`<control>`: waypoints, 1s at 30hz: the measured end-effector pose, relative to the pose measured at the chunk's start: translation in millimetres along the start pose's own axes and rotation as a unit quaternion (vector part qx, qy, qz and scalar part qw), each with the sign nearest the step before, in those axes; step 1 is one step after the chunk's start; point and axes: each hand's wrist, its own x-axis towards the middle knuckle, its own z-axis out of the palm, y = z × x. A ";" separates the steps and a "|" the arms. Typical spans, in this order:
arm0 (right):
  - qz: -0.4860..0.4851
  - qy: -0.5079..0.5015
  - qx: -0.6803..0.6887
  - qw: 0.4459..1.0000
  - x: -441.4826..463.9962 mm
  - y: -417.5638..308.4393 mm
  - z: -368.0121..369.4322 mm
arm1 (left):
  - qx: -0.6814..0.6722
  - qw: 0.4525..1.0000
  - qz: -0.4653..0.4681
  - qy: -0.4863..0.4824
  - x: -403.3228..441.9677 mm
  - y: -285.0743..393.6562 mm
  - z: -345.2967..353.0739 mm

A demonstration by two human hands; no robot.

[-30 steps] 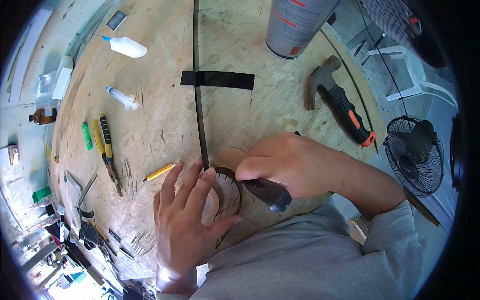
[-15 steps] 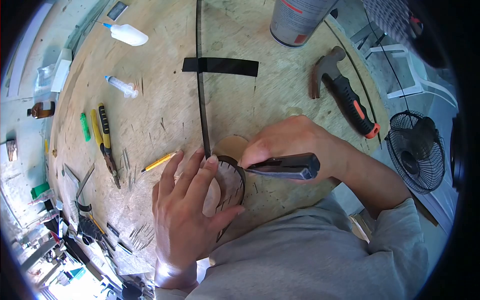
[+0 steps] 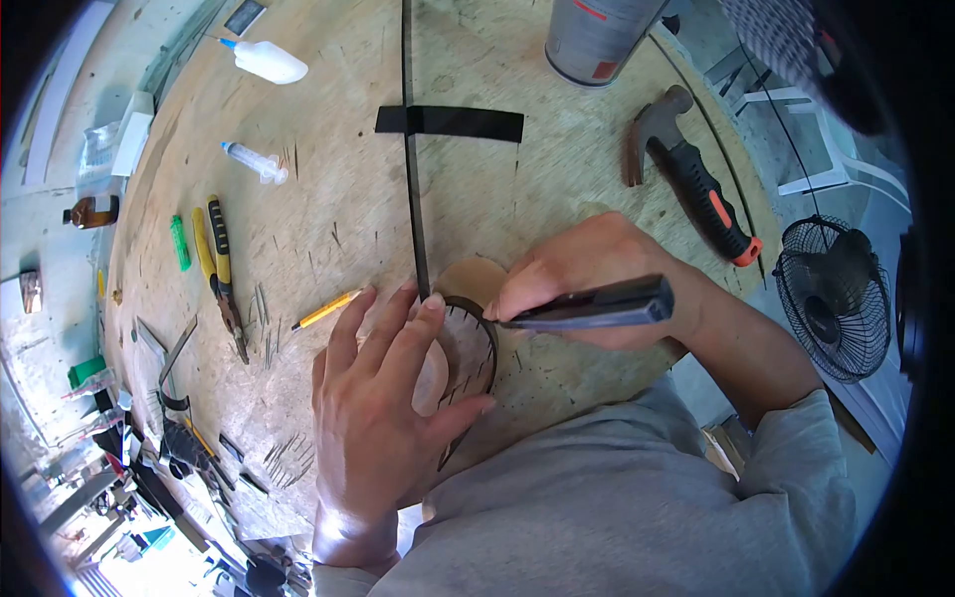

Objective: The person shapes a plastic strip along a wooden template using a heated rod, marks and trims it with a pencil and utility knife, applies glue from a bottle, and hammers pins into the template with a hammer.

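My left hand (image 3: pixel 373 413) lies flat with fingers spread, pressing the edge of a round wooden disc (image 3: pixel 476 343). A long thin black strip (image 3: pixel 413 199) runs down the tabletop to my left fingertips. A dark curved band (image 3: pixel 492 363) with short marks follows the disc's right edge. My right hand (image 3: pixel 587 279) is closed around a dark-handled utility knife (image 3: pixel 597 306), its front end at the band's upper right. The blade itself is hidden by my fingers. Just above the disc, a tan round piece (image 3: pixel 473 277) shows. A short black strip (image 3: pixel 468 122) crosses the long one.
On the round wooden tabletop (image 3: pixel 328 199) are a claw hammer (image 3: pixel 701 189), a spray can (image 3: pixel 600 45), yellow-handled pliers (image 3: pixel 221 269), a yellow pencil (image 3: pixel 326 309), a syringe (image 3: pixel 256 162) and a white bottle (image 3: pixel 269 62). A black fan (image 3: pixel 834 298) stands off to the right.
The knife's handle has swung slightly right and away from me, with my right hand. My left hand keeps its place on the disc. The whole view has shifted a little.
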 end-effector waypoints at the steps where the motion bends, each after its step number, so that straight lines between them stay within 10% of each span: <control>1: -0.001 0.001 -0.006 1.000 -0.7 0.1 -0.1 | -0.002 1.000 0.003 0.002 -0.2 -1.6 1.0; 15: 0.069 0.071 0.154 0.983 1.5 -18.3 -14.5 | -0.009 1.000 0.021 0.018 -7.6 -5.9 4.2; 30: -0.047 0.112 -0.245 0.962 -29.8 -29.9 -10.9 | -0.037 0.993 0.098 0.057 9.6 -12.2 -7.6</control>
